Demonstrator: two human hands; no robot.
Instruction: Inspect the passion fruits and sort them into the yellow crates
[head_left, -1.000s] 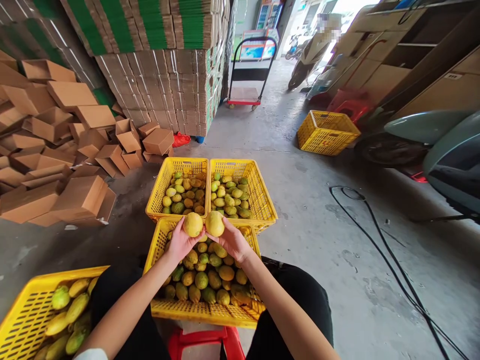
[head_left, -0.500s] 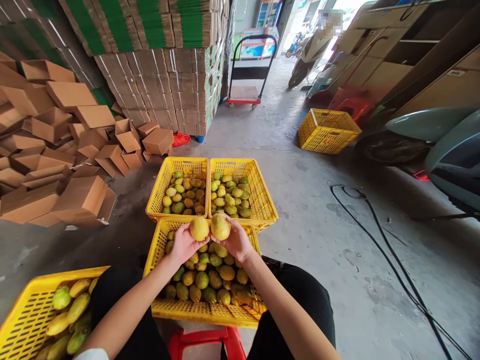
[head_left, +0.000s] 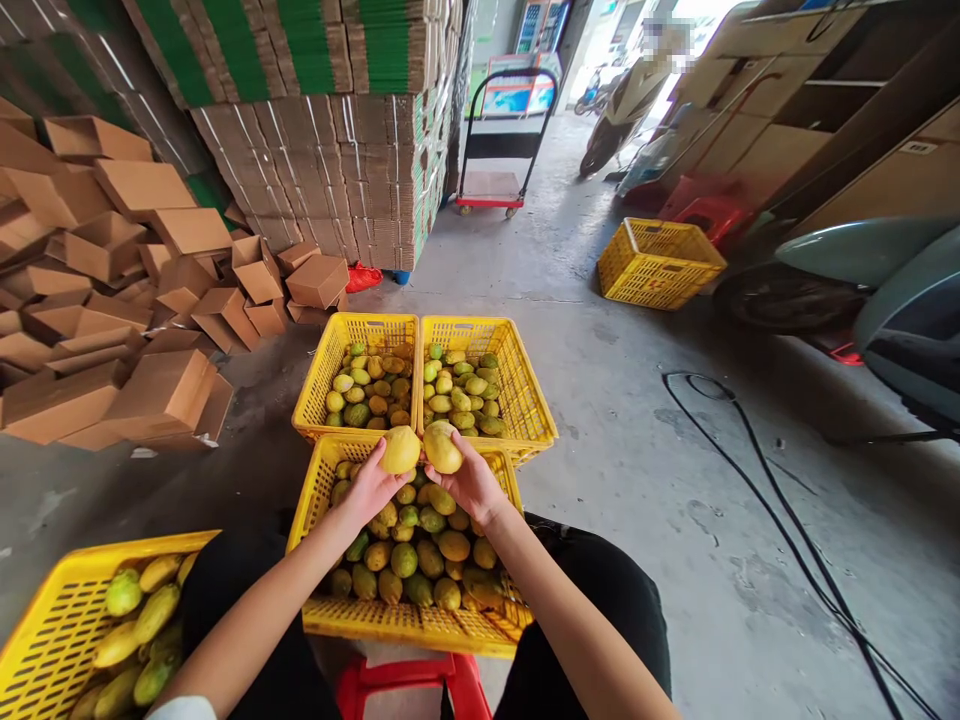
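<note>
Left hand (head_left: 367, 490) clamped on yellow mango (head_left: 400, 449), right hand (head_left: 471, 483) clamped on second mango (head_left: 442, 448). Both fruits held side by side, nearly touching, above far edge of near crate (head_left: 405, 628) full of mangoes. Two more yellow crates (head_left: 525, 400) just beyond on concrete floor (head_left: 660, 500). Cardboard boxes (head_left: 112, 300) piled left.

Head camera looks forward and down — near crate (head_left: 315, 500) close, floor (head_left: 637, 470) beyond.
</note>
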